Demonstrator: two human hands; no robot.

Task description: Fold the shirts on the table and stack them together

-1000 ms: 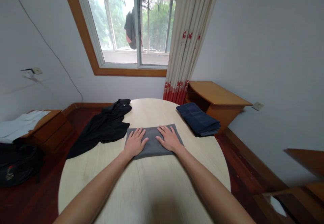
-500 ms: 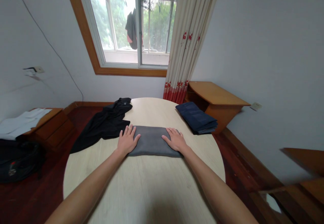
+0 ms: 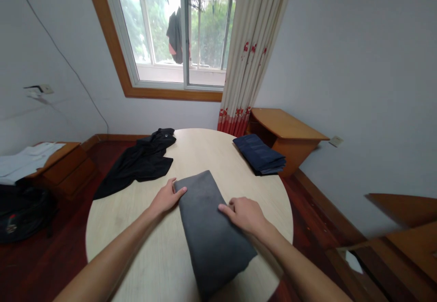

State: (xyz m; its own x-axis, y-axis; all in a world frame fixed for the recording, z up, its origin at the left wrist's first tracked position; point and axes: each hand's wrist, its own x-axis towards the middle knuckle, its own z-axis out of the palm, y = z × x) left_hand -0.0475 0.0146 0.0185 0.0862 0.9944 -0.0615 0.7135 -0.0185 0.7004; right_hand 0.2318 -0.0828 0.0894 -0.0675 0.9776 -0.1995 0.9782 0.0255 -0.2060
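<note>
A grey folded garment (image 3: pixel 211 229) is turned at a slant over the round table, its long side running toward me and its ragged-looking near end close to my body. My left hand (image 3: pixel 167 197) holds its far left corner, thumb on top and fingers underneath. On the right long edge my right hand (image 3: pixel 246 212) grips it, thumb over the top and the other fingers curled below. Whether the garment rests fully on the table or is partly raised, I cannot tell.
The pale round table (image 3: pixel 136 229) bears a loose black garment (image 3: pixel 139 161) at the left and a stack of folded dark blue garments (image 3: pixel 259 153) at the right. A wooden desk (image 3: pixel 287 124) stands beyond the stack. Window and curtain (image 3: pixel 246 56) are at the back.
The grey garment was lying crosswise under both flat palms. Now my hands have closed on its edges, and it has been turned so its long side points toward me.
</note>
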